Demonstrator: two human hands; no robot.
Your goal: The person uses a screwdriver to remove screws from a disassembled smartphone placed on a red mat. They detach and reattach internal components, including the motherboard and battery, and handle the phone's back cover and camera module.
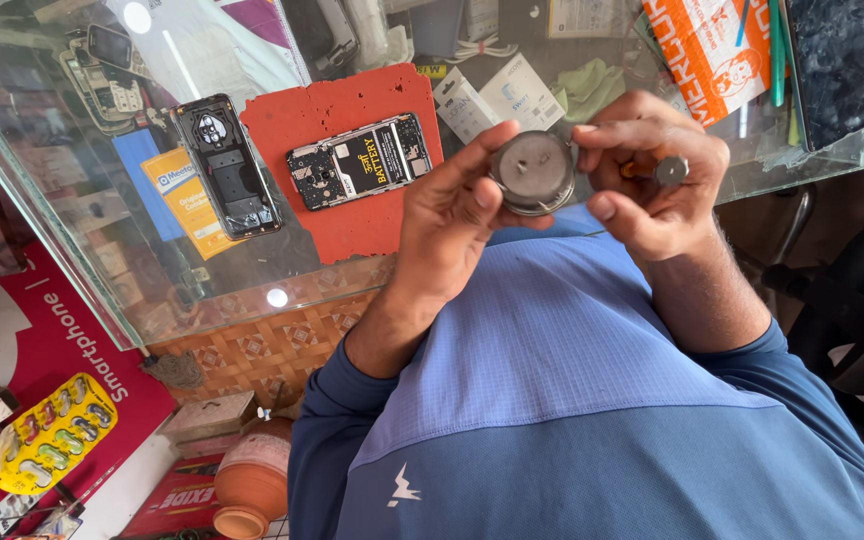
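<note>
Nearest, the left hand (452, 215) and right hand (647, 165) met above a blue shirt (572, 400), both raised in front of the chest. The left grip was pinching a round grey case (534, 172) by its edge, thumb on the near rim and fingers curled behind it, so its flat face with small holes looked up at the camera. The right grip was pressed together around an orange-handled tool with a metal end (668, 170), the fingertips touching the case's right rim. So the case sat between the two hands, off the desk, just in front of its near edge.

Beyond the hands lay the glass desk (102, 260). On it a red mat (352, 220) carried an opened phone (357, 160), its battery and boards showing. Just left of the mat, on the bare glass, rested a black back cover (227, 165). Farther back were small white boxes (497, 95), a green cloth (587, 85) and an orange carton (707, 50), with a dark slab (837, 65) at the far right corner.

Down to the left, below the glass, a yellow blister card (52, 435) and a clay pot (252, 480) showed.
</note>
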